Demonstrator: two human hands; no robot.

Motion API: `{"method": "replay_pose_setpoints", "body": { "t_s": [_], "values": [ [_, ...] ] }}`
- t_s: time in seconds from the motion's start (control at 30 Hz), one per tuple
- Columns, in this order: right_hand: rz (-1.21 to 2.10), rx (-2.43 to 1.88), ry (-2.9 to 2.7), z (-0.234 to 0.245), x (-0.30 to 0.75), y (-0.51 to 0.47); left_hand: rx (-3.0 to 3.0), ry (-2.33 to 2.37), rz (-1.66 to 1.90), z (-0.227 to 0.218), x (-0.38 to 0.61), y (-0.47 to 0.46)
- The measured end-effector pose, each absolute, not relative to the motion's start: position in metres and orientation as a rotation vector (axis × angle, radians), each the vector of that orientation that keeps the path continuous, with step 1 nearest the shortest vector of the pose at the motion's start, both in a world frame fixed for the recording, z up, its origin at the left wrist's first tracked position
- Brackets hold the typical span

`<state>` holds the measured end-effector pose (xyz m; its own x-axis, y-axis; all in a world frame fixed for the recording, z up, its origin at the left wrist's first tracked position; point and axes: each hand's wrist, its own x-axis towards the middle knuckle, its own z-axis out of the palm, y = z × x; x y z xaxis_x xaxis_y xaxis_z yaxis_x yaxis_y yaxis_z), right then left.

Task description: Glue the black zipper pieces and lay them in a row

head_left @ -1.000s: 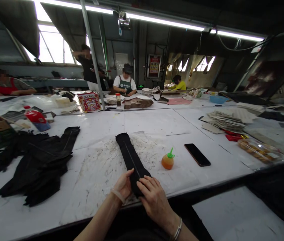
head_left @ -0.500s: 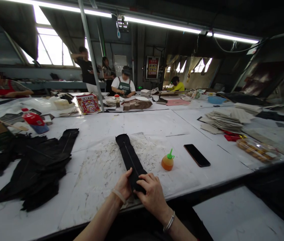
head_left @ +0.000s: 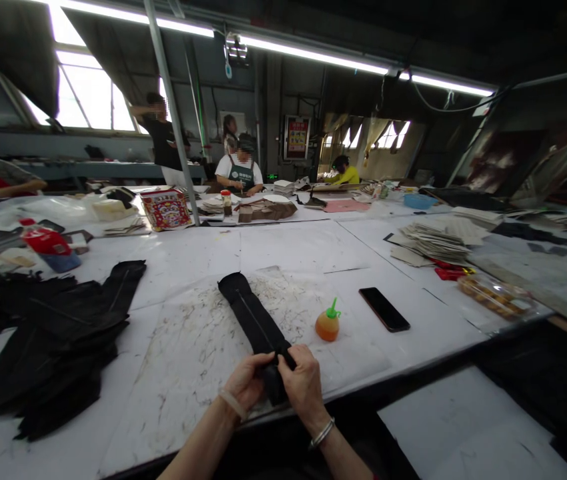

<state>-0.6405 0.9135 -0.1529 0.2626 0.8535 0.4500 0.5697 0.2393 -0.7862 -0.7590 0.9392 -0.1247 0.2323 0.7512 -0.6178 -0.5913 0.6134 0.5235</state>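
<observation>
A long black fabric piece with a zipper-like line down its middle (head_left: 252, 312) lies on the glue-stained white sheet (head_left: 178, 360), its far end flat on the table. My left hand (head_left: 247, 381) pinches its near part from the left. My right hand (head_left: 302, 379) grips the same part from the right, fingers curled over the edge. Between the hands the fabric bends, and its near end hangs down toward the table edge. To the right of my right hand stands a small round squeeze bottle (head_left: 327, 324) with orange liquid and a green spout.
Similar black fabric pieces (head_left: 63, 333) are heaped at left, near a red-labelled bottle (head_left: 51, 245). At right lie a phone (head_left: 384, 309), a stack of grey sheets (head_left: 431, 243), a red-handled tool (head_left: 453, 272) and a clear food box (head_left: 494, 297). Co-workers (head_left: 239, 170) are across the table.
My hands have closed in on the near part of the black fabric piece, which is now bent between them. My right fingers went from resting flatter on it to gripping. The view has shifted slightly right.
</observation>
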Motion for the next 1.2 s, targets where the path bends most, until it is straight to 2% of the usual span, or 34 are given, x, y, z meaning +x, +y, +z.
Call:
{"method": "replay_pose_setpoints", "body": {
  "t_s": [0.13, 0.27, 0.4, 0.67, 0.83, 0.97, 1.1, 1.2],
  "values": [
    [0.353, -1.424, -1.304, -0.155, -0.631, 0.911, 0.302, 1.075, 0.928, -0.119, -0.750, 0.940],
    [0.488, -1.320, -0.913, -0.156, -0.616, 0.892, 0.284, 1.064, 0.881, -0.114, -0.744, 0.942],
    [0.583, -1.407, -0.792, -0.162, -0.613, 0.869, 0.242, 1.022, 0.908, -0.113, -0.739, 0.944],
    [0.427, -1.479, -0.814, -0.164, -0.636, 0.895, 0.180, 0.980, 0.958, -0.122, -0.727, 0.936],
    [0.122, -1.452, -1.268, -0.162, -0.637, 0.892, 0.283, 0.962, 1.074, -0.134, -0.728, 0.929],
    [0.000, -1.262, -1.707, -0.160, -0.630, 0.880, 0.419, 1.009, 1.155, -0.136, -0.739, 0.927],
    [0.114, -1.081, -1.971, -0.145, -0.617, 0.884, 0.520, 1.039, 1.098, -0.133, -0.750, 0.922],
    [0.419, -1.067, -2.080, -0.124, -0.606, 0.900, 0.551, 1.027, 1.034, -0.131, -0.754, 0.917]
  ]
}}
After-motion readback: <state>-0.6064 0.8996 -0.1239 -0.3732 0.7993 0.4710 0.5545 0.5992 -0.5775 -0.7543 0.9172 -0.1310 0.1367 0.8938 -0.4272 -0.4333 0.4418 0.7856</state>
